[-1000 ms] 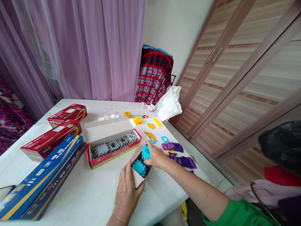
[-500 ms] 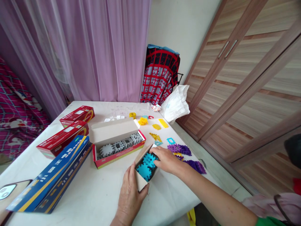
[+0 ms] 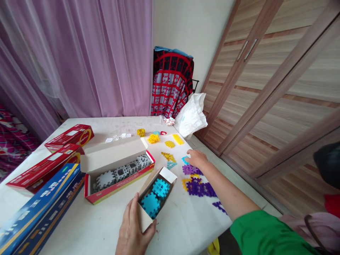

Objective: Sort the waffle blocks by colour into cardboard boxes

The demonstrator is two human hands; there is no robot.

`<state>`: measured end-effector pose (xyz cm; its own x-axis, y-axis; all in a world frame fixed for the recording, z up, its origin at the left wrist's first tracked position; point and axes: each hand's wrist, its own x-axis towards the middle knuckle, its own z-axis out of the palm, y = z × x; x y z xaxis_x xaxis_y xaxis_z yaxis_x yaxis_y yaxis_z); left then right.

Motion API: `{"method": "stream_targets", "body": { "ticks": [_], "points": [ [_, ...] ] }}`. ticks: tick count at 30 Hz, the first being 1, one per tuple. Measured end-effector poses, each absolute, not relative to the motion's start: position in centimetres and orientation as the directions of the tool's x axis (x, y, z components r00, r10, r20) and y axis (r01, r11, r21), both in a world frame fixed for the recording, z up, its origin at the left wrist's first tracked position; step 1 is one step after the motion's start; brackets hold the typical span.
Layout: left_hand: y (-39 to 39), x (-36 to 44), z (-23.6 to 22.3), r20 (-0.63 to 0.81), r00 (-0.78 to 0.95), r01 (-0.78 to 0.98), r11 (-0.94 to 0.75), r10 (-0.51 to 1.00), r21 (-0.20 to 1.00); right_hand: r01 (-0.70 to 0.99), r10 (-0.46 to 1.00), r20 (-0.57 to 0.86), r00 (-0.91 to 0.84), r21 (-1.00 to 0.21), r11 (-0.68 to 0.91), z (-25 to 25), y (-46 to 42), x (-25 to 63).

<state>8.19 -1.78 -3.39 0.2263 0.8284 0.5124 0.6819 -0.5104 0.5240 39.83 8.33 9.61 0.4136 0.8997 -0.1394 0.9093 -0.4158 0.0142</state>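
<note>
My left hand (image 3: 134,226) is closed on the near end of a small open cardboard box (image 3: 145,220), tilted on the table. Inside lie turquoise building-block pieces (image 3: 151,203) with notched edges. Over to the right, my right hand (image 3: 198,158) has its thumb and fingers closed at the edge of a turquoise frame-shaped piece (image 3: 184,160). Its fingertips partly cover that piece. Just below it lie purple notched pieces (image 3: 191,170), and a light teal triangular piece (image 3: 171,165) is to its left.
A red-edged box (image 3: 124,184) of grey pieces stands open at centre left. Beyond are red boxes (image 3: 47,166) and a blue box (image 3: 42,209). Yellow pieces (image 3: 153,138) lie farther back, near a white bag (image 3: 190,115). More dark purple pieces (image 3: 200,188) lie near the right edge.
My right hand has left the small box and reached out to the turquoise frame piece. My left hand still holds the box. The view has shifted to the right.
</note>
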Motion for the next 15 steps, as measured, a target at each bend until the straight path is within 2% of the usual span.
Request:
{"method": "stream_targets", "body": {
  "ticks": [4, 9, 13, 15],
  "points": [
    [-1.8, 8.0, -3.3, 0.517, 0.232, 0.7, -0.51, 0.824, 0.5, 0.897, 0.866, -0.25, 0.434, 0.027, -0.442, 7.0, 10.3, 41.3],
    [-2.0, 7.7, -3.4, 0.496, 0.271, 0.71, -0.519, 0.825, 0.475, 0.896, 0.868, -0.27, 0.416, -0.04, -0.442, 5.7, 11.2, 41.9],
    [-2.0, 7.6, -3.7, 0.495, 0.292, 0.732, -0.524, 0.819, 0.436, 0.88, 0.891, -0.237, 0.388, -0.193, -0.434, 7.9, 10.6, 41.5],
    [-2.0, 7.6, -3.7, 0.498, 0.289, 0.737, -0.522, 0.817, 0.43, 0.837, 0.924, -0.273, 0.267, -0.41, -0.363, 9.4, 9.3, 39.5]
  ]
}}
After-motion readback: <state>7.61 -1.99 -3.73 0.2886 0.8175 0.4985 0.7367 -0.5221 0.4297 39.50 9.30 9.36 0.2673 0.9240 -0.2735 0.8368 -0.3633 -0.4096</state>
